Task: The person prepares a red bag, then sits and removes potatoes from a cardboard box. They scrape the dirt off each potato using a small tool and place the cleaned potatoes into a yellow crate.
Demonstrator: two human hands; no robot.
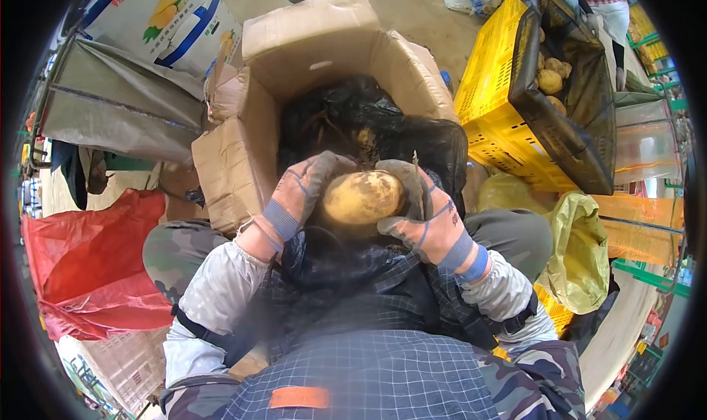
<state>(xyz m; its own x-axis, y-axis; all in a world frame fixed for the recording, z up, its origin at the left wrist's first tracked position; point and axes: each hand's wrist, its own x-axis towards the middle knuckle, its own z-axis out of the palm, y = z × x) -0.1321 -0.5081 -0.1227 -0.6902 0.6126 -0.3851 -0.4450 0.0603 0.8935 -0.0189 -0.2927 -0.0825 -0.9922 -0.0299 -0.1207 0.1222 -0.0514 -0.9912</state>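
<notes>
I have one potato (362, 198) between my gloved left hand (303, 193) and right hand (421, 212). It is plump and oval, smooth in outline, and looks whole on the side facing me. Its skin is pale yellow, blotched with brown patches, heaviest towards the top and the right end. I hold it lengthwise from side to side, its right end tucked between my right fingers and thumb.
</notes>
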